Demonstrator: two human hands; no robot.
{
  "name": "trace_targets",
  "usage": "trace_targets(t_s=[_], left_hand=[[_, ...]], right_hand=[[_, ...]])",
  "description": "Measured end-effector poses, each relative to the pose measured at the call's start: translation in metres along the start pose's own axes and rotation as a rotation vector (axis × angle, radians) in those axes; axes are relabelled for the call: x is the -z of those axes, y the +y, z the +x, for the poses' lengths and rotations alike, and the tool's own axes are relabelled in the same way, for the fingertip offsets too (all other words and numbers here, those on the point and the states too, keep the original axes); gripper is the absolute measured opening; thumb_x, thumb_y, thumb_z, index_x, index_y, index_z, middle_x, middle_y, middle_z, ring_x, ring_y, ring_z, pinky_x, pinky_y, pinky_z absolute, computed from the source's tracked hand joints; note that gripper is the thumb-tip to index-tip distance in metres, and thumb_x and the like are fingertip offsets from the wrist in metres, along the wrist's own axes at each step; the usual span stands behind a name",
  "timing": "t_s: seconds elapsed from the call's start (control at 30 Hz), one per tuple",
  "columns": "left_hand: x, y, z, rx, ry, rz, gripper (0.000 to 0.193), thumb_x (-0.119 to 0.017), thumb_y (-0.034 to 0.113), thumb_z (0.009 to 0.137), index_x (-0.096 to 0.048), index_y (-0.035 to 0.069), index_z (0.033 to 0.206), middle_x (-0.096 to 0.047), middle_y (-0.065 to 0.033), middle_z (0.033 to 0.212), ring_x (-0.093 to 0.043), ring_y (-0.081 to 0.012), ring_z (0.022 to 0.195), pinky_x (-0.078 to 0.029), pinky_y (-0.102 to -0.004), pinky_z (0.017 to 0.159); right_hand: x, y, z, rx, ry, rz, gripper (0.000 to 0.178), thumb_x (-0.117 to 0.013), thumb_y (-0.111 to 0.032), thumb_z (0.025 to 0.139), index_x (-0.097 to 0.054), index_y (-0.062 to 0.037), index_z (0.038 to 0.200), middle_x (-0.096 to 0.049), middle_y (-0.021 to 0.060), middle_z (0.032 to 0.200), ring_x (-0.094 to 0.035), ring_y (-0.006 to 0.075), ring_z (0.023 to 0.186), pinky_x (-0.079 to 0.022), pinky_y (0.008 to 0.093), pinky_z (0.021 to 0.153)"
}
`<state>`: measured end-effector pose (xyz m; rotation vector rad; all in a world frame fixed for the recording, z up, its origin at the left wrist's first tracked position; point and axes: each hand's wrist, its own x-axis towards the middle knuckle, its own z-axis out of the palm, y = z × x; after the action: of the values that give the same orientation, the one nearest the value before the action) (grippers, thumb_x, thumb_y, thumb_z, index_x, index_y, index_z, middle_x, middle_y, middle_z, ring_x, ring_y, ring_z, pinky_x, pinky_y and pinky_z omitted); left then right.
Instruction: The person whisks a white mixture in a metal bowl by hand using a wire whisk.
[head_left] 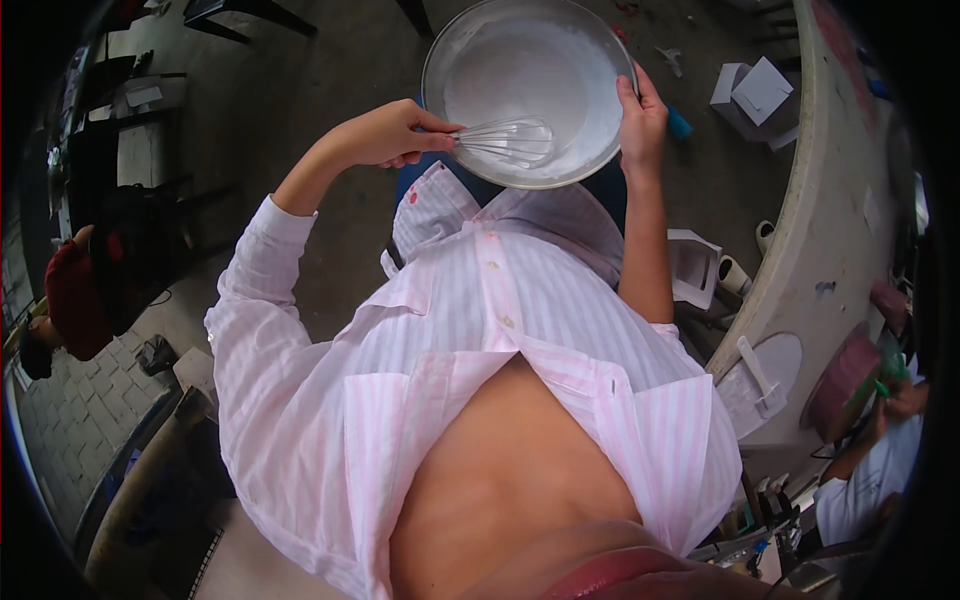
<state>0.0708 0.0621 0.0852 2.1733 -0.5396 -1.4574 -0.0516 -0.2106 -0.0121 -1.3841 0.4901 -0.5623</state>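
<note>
A wide metal mixing bowl (433, 75) rests over my lap, holding a smooth white mixture (540, 70) that coats its bottom and sides. My left hand (395, 135) is closed on the handle end of a wire whisk (515, 140). The whisk's loops lie in the mixture at the bowl's near side, with some white stuff between the wires. My right hand (642, 118) grips the bowl's right rim, thumb on the inner side and fingers outside, partly hidden.
A long pale table (800, 260) curves along my right, bearing a white scraper (762, 380) and a pink round object (845, 385). Another person (870, 490) handles something green there. White boxes (755, 100) lie on the floor. A person in red (75, 300) is at the left.
</note>
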Motion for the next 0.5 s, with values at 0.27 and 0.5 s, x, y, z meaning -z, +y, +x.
trace_targets(t_s=[0.27, 0.5], left_hand=[[0.008, -0.011, 0.006, -0.015, -0.139, -0.075, 0.034, -0.061, 0.024, 0.095, -0.061, 0.016, 0.129, -0.04, 0.0037, 0.057, -0.031, -0.0054, 0.048, -0.028, -0.0236, 0.043], [0.001, -0.02, 0.006, -0.038, -0.007, -0.112, 0.034, -0.061, 0.027, 0.095, -0.062, 0.016, 0.128, -0.04, 0.0039, 0.056, -0.031, -0.0053, 0.047, -0.029, -0.0237, 0.043]], right_hand=[[-0.002, -0.003, 0.0, -0.022, -0.001, 0.05, 0.034, -0.055, -0.009, 0.096, -0.057, 0.0041, 0.127, -0.066, 0.0081, 0.114, -0.059, 0.0111, 0.102, -0.044, 0.0253, 0.092], [-0.002, -0.004, 0.0, -0.01, -0.008, 0.005, 0.034, -0.055, -0.009, 0.096, -0.057, 0.0039, 0.127, -0.066, 0.0083, 0.114, -0.059, 0.0112, 0.102, -0.044, 0.025, 0.092]])
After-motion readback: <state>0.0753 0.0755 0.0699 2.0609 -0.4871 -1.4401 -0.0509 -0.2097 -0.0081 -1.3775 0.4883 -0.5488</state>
